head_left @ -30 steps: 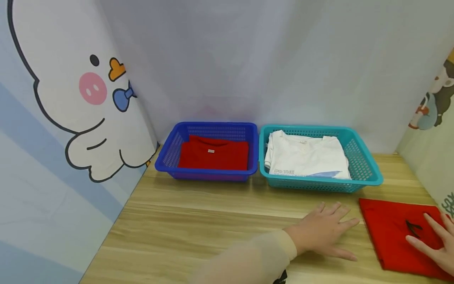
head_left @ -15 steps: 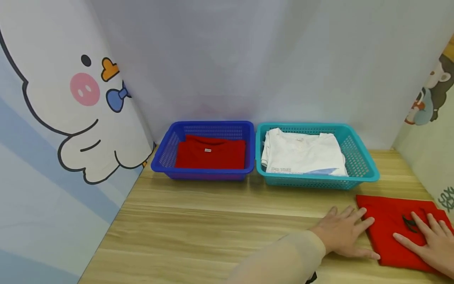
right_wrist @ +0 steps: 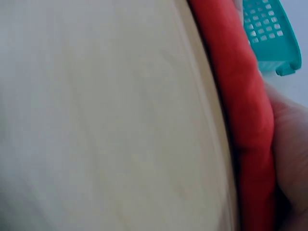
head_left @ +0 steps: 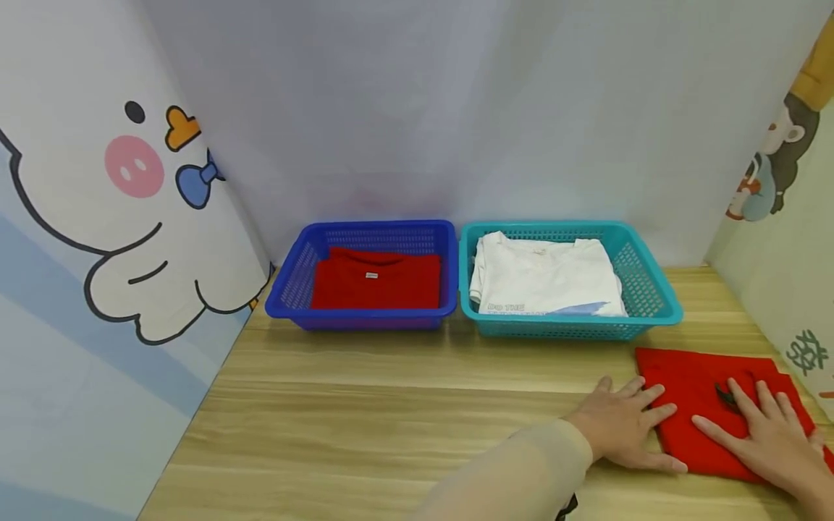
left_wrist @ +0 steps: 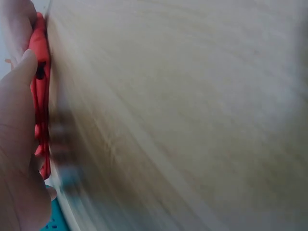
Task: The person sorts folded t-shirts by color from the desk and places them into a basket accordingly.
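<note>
A folded red garment [head_left: 691, 405] with a small dark print lies on the table at the right in the head view. My right hand [head_left: 769, 438] rests flat on top of it with the fingers spread. At its left edge is my left hand [head_left: 622, 427], palm down and fingers spread, the fingertips over the cloth's border. In the left wrist view the red cloth [left_wrist: 41, 96] shows as a thin layered stack beside the thumb. From the right wrist its thick folded edge [right_wrist: 245, 110] is seen under the palm.
A blue basket [head_left: 365, 315] with a folded red T-shirt [head_left: 378, 286] stands at the back. Right beside it is a teal basket [head_left: 573, 327] holding folded white T-shirts [head_left: 547, 278]. A pale curtain [head_left: 404, 108] hangs behind, with printed walls [head_left: 59, 325] at the sides.
My left hand has moved right from the bare table to the garment's left edge. The right hand stays on the cloth. The head view has swung slightly right.
</note>
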{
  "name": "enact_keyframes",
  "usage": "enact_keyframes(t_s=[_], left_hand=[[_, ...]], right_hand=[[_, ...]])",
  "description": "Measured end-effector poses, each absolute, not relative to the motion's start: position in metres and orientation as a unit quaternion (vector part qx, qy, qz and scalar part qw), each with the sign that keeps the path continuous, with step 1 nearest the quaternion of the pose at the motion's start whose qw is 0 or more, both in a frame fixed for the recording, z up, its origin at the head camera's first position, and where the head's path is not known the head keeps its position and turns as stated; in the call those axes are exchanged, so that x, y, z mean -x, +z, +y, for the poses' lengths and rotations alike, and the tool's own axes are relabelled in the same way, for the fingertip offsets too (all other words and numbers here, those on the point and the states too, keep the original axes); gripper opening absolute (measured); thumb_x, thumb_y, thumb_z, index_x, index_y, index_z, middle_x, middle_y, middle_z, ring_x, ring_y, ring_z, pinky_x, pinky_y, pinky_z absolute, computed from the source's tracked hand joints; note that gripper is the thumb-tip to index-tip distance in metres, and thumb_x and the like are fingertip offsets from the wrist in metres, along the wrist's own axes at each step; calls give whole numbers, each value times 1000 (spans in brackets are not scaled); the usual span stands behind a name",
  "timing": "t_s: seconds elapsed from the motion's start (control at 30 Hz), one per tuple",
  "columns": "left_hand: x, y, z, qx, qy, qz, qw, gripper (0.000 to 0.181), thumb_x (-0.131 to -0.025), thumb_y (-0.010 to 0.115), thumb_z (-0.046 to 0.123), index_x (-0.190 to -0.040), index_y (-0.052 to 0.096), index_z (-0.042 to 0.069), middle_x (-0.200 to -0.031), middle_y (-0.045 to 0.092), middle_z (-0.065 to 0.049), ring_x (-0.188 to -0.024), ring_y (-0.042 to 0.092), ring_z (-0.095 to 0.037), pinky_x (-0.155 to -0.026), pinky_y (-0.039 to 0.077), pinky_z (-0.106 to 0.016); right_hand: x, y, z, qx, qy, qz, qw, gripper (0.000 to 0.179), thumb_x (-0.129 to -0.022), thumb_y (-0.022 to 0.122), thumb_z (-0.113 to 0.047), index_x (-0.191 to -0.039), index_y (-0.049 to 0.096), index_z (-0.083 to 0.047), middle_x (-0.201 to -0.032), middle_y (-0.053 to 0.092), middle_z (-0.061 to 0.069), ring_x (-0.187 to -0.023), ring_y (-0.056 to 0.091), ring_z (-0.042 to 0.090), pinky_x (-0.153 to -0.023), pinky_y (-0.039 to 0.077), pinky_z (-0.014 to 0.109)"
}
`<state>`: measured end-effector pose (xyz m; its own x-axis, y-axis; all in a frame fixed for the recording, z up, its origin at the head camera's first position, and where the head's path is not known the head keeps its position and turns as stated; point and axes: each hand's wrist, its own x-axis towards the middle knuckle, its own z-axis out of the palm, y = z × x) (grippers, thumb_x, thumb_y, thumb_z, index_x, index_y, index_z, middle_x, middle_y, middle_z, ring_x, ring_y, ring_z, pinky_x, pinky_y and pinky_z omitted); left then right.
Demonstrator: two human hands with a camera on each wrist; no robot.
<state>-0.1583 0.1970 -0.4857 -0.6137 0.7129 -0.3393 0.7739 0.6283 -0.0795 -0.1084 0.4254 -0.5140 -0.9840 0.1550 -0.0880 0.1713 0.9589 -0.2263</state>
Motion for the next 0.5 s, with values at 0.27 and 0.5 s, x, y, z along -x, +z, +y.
enact_keyframes(t_s=[0.27,0.5], left_hand=[[159,-489,168,-407,-80,900,136,81,-76,17,89,-146,0,52,-154,-7,26,-144,-8,-5,-117,9,-41],[158,-489,137,-405,-71,902,132,84,-76,18,88,-149,4,48,-156,-3,22,-145,-5,-7,-117,10,-43]], right_hand=[[113,-508,394,-61,-136,988,42,104,-88,45,-70,-149,6,5,-145,-9,42,-129,-12,63,-80,-1,88],[112,-506,361,-46,-151,987,35,104,-87,46,-71,-149,11,5,-147,-5,42,-131,-12,62,-81,-3,88]])
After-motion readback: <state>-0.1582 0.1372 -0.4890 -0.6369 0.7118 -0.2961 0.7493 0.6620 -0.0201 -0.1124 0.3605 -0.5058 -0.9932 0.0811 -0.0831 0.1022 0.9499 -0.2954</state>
